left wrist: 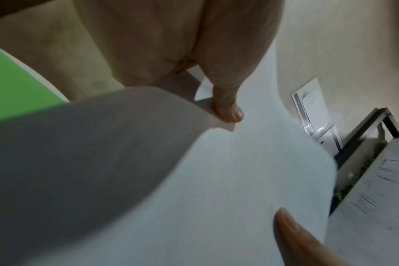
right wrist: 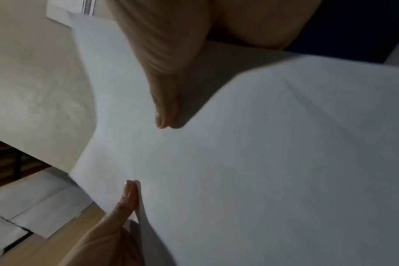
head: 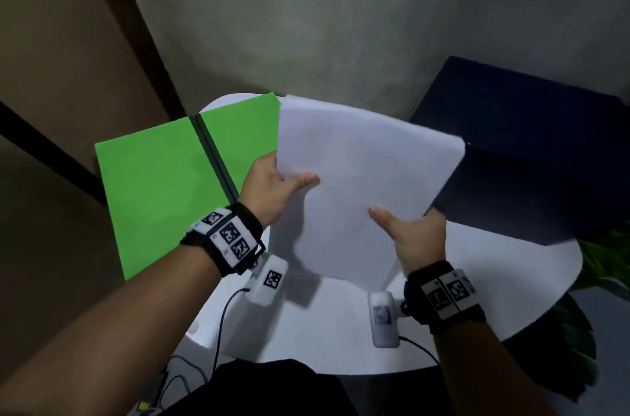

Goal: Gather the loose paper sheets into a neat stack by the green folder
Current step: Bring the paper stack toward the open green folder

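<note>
Left thumb lies flat on top of the paper sheets, other fingers hidden under them, so the left hand pinches the sheets' left edge. Right hand does the same at the near right corner: thumb on top, other fingers out of sight beneath, clamped on the sheets. In the wrist views each thumb presses the white surface w/ the opposite thumb tip showing further along.

Sheets are held together as one bundle, lifted off the tabletop, tilted, sagging a bit btwn the two grips. Edges look blurred; can't tell how well they line up.

Green folder lies open and flat at the left, dark spine running down its middle, partly overhanging the tabletop's left edge. Sheets hover just right of it, their far left corner close to the folder's far right corner.

A dark blue box stands at the far right, behind the sheets.
</note>
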